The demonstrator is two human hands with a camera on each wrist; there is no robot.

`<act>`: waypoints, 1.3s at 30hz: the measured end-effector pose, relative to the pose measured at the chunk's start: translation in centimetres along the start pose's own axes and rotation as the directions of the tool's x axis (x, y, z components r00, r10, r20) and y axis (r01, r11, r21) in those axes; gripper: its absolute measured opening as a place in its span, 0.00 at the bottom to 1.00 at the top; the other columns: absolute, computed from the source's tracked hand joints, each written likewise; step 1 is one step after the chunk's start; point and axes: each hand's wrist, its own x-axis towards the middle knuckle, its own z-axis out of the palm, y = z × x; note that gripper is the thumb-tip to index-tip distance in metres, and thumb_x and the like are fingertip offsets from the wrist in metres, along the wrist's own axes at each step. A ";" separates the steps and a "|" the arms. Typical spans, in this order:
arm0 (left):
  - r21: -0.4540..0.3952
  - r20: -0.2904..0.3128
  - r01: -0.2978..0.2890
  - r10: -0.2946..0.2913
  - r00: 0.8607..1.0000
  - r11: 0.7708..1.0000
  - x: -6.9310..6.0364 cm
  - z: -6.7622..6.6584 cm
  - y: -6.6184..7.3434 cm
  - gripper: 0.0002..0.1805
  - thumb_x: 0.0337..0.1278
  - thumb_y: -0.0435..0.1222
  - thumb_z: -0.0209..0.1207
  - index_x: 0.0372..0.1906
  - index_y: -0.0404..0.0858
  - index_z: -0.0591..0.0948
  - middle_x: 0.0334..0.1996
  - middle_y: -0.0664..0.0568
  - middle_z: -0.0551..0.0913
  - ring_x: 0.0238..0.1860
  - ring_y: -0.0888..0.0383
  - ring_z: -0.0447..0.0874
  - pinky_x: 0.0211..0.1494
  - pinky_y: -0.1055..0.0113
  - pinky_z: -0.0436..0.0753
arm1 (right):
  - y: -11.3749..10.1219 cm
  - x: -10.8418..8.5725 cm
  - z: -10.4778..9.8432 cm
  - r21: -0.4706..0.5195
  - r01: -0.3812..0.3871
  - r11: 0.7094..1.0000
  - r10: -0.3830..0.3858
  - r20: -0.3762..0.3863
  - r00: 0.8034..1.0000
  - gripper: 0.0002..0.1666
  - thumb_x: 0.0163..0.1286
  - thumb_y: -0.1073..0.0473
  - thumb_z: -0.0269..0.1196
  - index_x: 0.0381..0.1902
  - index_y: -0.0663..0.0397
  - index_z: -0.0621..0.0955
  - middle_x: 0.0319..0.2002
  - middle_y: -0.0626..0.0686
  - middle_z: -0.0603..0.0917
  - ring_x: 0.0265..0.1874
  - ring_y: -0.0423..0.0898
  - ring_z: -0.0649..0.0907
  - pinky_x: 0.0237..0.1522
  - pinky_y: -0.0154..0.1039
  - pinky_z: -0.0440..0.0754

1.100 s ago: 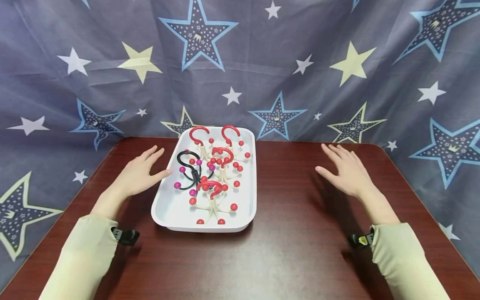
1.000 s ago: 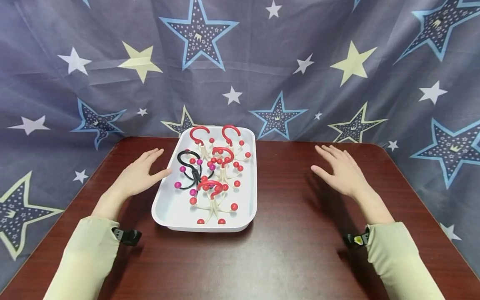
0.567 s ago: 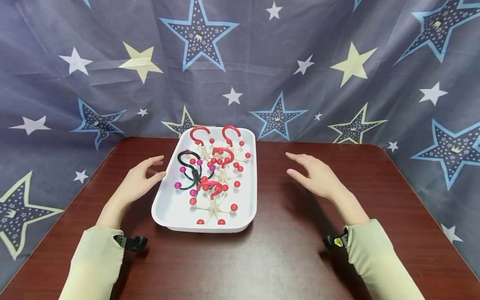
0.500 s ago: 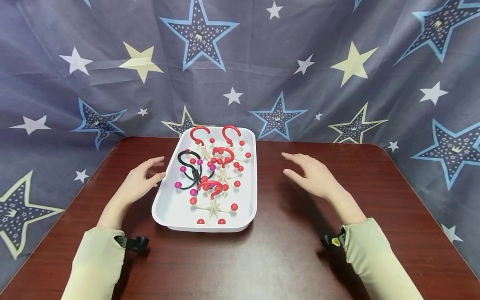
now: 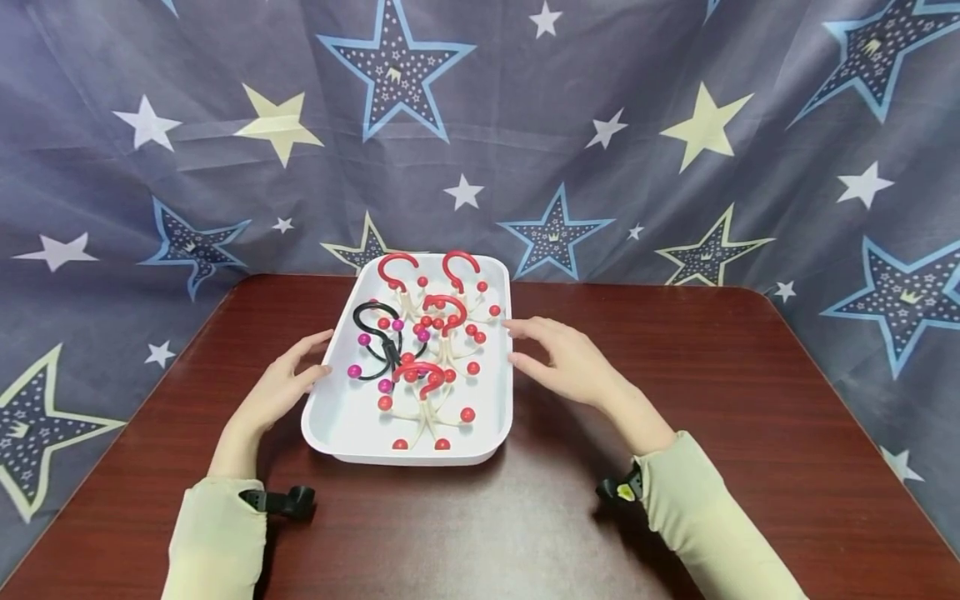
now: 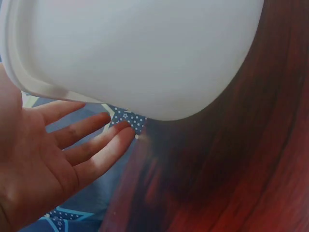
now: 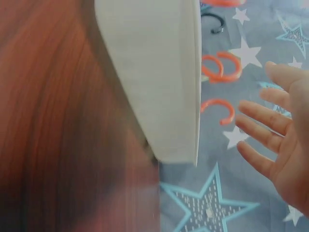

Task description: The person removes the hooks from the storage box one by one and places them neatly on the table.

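A white tray (image 5: 341, 429) holds several ball-tipped, many-legged claws that look like scalp massagers. One is a black claw (image 5: 390, 351) with purple balls; the others have cream legs, red balls and curved red handles, such as the front red-handled claw (image 5: 425, 407). At the tray's left side is my left hand (image 5: 273, 392), its thumb by the rim and fingers loosely extended in the left wrist view. My right hand (image 5: 570, 362) reaches the right rim with relaxed fingers. Whether either hand touches the tray, I cannot tell. Neither holds anything.
The tray stands on a dark red-brown wooden table (image 5: 562, 525), left of its middle. Behind and at the sides hangs a grey-blue cloth (image 5: 510, 100) with a star pattern. Each wrist wears a black strap camera.
My right hand has swept left from the table's right side to the tray's right rim. My left hand has shifted slightly nearer and lower along the left rim. The tray stays put.
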 end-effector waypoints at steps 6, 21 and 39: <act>0.034 0.008 -0.014 0.014 1.000 0.999 -0.2 0.1 0.1 0.32 0.62 0.34 0.51 0.71 0.41 0.59 0.60 0.34 0.68 0.51 0.44 0.76 0.44 0.67 0.76 | -2.1 1.2 1.3 0.053 0.025 0.998 -0.028 0.048 0.998 0.29 0.62 0.47 0.62 0.61 0.45 0.75 0.51 0.46 0.82 0.49 0.41 0.79 0.52 0.40 0.75; -0.252 0.107 0.058 -0.031 0.994 0.966 -0.1 0.0 -1.1 0.33 0.64 0.32 0.46 0.73 0.44 0.53 0.61 0.31 0.64 0.48 0.60 0.75 0.41 0.64 0.81 | -6.1 3.5 4.5 0.321 0.069 0.945 -0.108 0.106 0.988 0.27 0.63 0.58 0.63 0.61 0.54 0.74 0.49 0.53 0.83 0.47 0.44 0.82 0.48 0.41 0.80; -0.292 0.133 0.094 -0.057 0.990 0.952 0.0 0.0 -1.4 0.33 0.64 0.34 0.45 0.73 0.45 0.51 0.63 0.30 0.63 0.43 0.70 0.76 0.41 0.64 0.80 | -7.1 3.9 5.2 0.374 0.018 0.927 -0.035 0.040 0.999 0.18 0.65 0.62 0.61 0.54 0.50 0.80 0.44 0.49 0.85 0.33 0.38 0.80 0.39 0.27 0.78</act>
